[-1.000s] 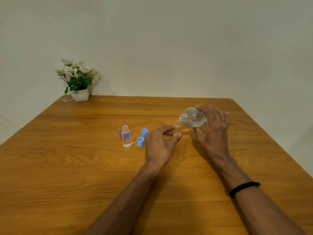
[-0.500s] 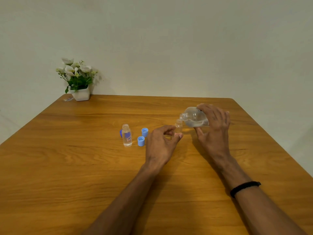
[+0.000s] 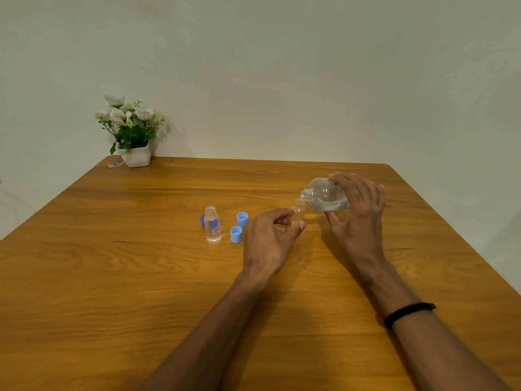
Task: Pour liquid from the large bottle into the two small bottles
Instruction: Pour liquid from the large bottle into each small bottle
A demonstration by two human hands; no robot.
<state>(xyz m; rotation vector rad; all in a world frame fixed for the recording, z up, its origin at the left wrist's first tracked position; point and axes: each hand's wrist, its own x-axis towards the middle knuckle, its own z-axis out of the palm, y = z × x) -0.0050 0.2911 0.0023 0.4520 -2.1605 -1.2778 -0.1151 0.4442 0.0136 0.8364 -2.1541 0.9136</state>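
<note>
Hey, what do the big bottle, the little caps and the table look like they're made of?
Large bottle: clear, glossy, probably plastic; liquid shows through.
Two light blue caps: opaque moulded plastic, ribbed sides.
Table: wood or wood-look laminate, satin sheen, visible grain.

A plain, pale grey-green painted wall [image 3: 282, 74] fills the upper half of the view, unmarked and evenly lit by soft light. Below it stands a rectangular wooden desk [image 3: 112, 277] with warm honey-brown grain and rounded far corners. At its far left corner sits a small white ceramic pot of white flowers and green leaves [image 3: 132, 136], casting a faint shadow on the wall
</note>
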